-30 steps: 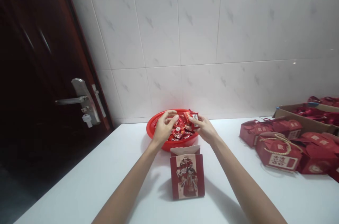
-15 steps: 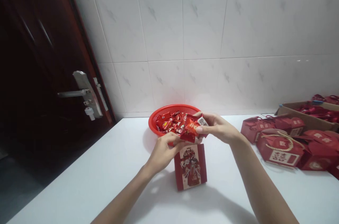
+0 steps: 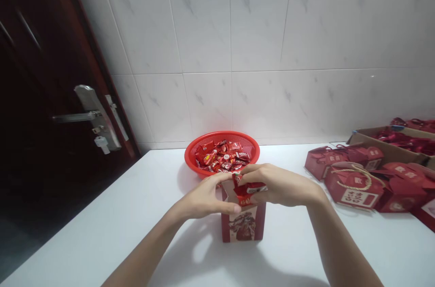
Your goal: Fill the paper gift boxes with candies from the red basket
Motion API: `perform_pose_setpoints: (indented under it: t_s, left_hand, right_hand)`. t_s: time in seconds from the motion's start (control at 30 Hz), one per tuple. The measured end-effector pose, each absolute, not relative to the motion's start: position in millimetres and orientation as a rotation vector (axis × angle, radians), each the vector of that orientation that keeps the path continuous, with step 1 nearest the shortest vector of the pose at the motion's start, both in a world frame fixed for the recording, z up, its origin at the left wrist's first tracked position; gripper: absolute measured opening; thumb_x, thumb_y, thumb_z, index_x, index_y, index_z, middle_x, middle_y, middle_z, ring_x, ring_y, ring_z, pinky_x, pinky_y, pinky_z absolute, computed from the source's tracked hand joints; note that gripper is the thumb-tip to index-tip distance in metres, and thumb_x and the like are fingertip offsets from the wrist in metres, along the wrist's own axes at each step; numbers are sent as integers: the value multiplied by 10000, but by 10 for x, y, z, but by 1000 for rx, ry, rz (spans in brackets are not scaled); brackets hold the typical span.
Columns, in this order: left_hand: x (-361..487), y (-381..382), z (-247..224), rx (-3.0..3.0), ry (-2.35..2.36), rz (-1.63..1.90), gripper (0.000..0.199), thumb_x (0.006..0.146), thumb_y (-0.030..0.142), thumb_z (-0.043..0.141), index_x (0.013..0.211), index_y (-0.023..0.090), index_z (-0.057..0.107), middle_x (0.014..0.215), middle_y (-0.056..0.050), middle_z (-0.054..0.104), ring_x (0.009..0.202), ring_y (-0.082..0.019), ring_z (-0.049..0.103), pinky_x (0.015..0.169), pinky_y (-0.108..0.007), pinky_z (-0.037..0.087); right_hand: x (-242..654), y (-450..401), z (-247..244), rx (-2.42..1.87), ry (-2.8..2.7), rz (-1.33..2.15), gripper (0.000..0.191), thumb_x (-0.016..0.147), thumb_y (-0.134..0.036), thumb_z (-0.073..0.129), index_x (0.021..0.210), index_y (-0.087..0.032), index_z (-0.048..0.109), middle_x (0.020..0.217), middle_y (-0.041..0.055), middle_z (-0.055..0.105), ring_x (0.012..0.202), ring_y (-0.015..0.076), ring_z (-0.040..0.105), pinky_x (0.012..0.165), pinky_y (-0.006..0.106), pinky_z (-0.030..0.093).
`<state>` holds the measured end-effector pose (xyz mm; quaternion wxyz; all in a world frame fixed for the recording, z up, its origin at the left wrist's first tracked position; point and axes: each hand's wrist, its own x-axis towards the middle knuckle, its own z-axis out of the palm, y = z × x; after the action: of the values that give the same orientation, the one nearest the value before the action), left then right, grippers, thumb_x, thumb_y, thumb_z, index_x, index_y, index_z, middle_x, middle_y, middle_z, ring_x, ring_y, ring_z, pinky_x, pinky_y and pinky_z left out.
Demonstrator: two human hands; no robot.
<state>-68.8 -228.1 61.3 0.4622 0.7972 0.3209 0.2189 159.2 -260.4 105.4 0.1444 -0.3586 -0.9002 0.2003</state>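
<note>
A red paper box (image 3: 243,227) with a printed picture stands upright on the white table, its top open. My left hand (image 3: 209,197) grips the box's upper left edge, thumb across its front. At the box's mouth, my right hand (image 3: 268,184) holds red-wrapped candies (image 3: 245,189) between thumb and fingers. Just behind the box sits a red plastic basket (image 3: 190,153) with many red-wrapped candies (image 3: 224,156) in it.
Several red gift boxes (image 3: 355,187), one with a rope handle, stand on the right of the white table (image 3: 136,214). Behind them is a cardboard box (image 3: 397,149) of dark red items. A tiled wall runs behind; a dark door is on the left.
Both hands have come down over the box with the candies, from above it. My left hand now grips the box's edge. The camera view has shifted slightly.
</note>
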Motion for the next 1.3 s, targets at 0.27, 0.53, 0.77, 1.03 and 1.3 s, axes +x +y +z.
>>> perform_pose_setpoints:
  t_s: [0.27,0.53,0.77,1.03,1.3]
  left_hand:
    - [-695,-2274,635,1960,877,531,750,662,363,858,1363,286,601,1451,-77,571,1337,-352,507,1121,-514,393]
    - [-675,-2283,648,1958,789,532,707,701,309,830,1368,273,598,1431,-89,590,1338,-342,509,1129,-535,373]
    - [-690,-2295,616,1946,793,528,655,697,281,831,1319,261,628,1267,-68,689,1193,-315,609,1042,-479,463]
    - [-721,-2279,600,2003,896,484,778,685,374,857,1402,313,560,1512,-95,502,1393,-359,442,1151,-548,331]
    - [-767,-2419,685,2140,679,475,614,725,390,840,1304,351,638,1440,-43,580,1362,-320,484,1148,-516,364]
  right_hand:
    - [1646,-2541,1029,-946,-2505,634,229,876,-153,624,1048,-236,751,945,28,724,779,160,632,676,255,463]
    - [1580,-2549,1043,-937,-2460,570,265,871,-97,586,1046,-224,739,875,9,719,700,132,592,619,241,421]
    - [1472,-2503,1021,-933,-2410,705,221,862,-194,674,1081,-214,701,874,4,727,734,145,621,643,243,461]
    - [1609,-2526,1074,-858,-2329,668,170,912,-276,650,1061,-214,704,977,38,744,873,175,683,779,291,538]
    - [1994,-2730,918,-887,-2203,644,782,724,-451,837,1424,-288,528,1426,97,580,1272,299,571,1045,436,496]
